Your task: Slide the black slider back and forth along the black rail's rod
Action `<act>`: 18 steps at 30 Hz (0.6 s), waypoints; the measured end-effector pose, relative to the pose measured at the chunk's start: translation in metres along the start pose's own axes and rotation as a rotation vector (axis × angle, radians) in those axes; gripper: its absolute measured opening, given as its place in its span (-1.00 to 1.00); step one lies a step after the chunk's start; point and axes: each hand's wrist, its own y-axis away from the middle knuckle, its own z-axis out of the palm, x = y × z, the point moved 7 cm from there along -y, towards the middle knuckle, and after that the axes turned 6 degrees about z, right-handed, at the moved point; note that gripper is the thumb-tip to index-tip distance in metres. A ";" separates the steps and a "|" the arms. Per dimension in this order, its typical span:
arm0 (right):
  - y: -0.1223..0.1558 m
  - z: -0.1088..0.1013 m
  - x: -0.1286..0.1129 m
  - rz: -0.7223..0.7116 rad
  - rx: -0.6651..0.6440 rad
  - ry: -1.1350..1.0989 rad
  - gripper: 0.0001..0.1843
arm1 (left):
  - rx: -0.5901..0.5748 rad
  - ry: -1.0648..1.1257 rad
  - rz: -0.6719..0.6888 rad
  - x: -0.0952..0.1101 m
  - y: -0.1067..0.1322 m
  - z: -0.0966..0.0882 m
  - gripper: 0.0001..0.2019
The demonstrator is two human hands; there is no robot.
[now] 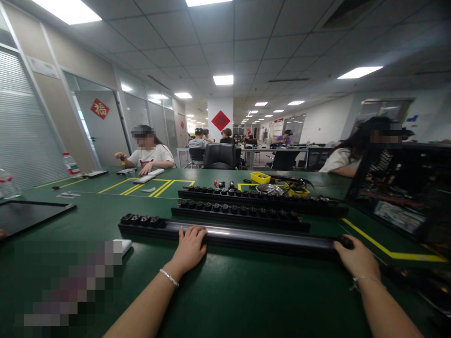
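Observation:
A long black power strip housing [253, 236] lies crosswise on the green table in front of me. Several dark socket modules [141, 219] sit in its left end, while a smooth, shiny surface runs along the rest. My left hand [190, 246] grips the housing left of its middle, with the fingers over the top. At the right end, my right hand [357, 258] has its thumb and fingers around a small rounded black piece [345, 241], which looks like a socket module and is partly hidden. Behind lie two more black strips, the nearer one [239, 213] and the farther one [260, 197], both lined with sockets.
Beyond the strips are a yellow tray [260, 177], a metal dish [269, 189] and cables. An open black case [398, 188] stands at right. A flat black panel [33, 216] lies at left. A person [151, 155] works across the table; another [341, 157] sits at right.

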 end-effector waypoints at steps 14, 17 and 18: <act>-0.002 -0.002 0.009 0.075 -0.023 0.005 -0.32 | -0.006 -0.017 0.000 -0.001 0.000 0.002 -0.64; -0.001 -0.005 0.010 0.105 -0.022 -0.005 -0.31 | -0.001 -0.015 0.002 -0.001 0.000 0.001 -0.65; 0.000 -0.005 0.010 0.116 -0.026 -0.010 -0.31 | 0.000 -0.013 0.002 -0.001 0.000 0.001 -0.65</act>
